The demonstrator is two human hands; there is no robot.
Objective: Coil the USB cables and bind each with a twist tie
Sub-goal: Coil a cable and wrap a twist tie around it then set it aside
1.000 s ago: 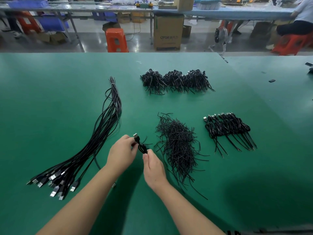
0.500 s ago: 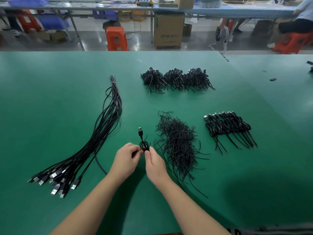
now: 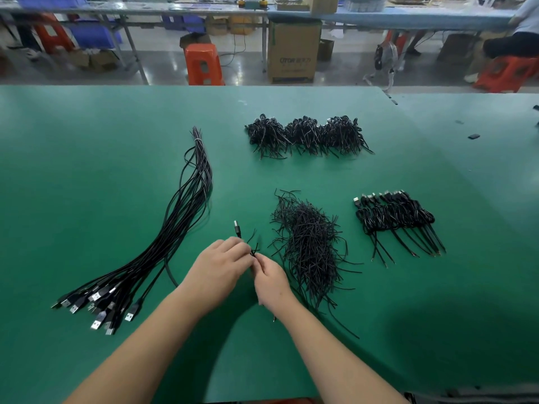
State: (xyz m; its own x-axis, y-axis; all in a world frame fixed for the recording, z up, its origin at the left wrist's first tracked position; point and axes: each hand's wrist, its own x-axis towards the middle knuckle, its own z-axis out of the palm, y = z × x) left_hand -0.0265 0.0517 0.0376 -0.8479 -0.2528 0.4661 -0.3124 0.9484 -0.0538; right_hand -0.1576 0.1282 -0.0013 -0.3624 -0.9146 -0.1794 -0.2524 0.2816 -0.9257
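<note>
My left hand [image 3: 217, 268] grips a coiled black USB cable [image 3: 238, 230], whose plug sticks up past the fingers. My right hand [image 3: 269, 279] pinches a black twist tie [image 3: 253, 248] at the coil, and the tie's ends poke upward. Most of the coil is hidden behind my fingers. A long bundle of uncoiled USB cables [image 3: 178, 225] lies to the left, plugs toward me. A loose heap of twist ties [image 3: 309, 243] lies just right of my hands. A row of coiled, tied cables [image 3: 393, 217] lies further right.
Three piles of bound cables [image 3: 306, 135] lie at the far middle of the green table [image 3: 87, 170]. Small dark bits [image 3: 474, 136] lie at the far right. Beyond the table's edge are orange stools [image 3: 202, 64], a cardboard box [image 3: 294, 51] and a seated person [image 3: 516, 39].
The cable's plug has turned from leaning left to pointing up. My hands have closed in together over the coil, and the twist tie's ends now stick out above it.
</note>
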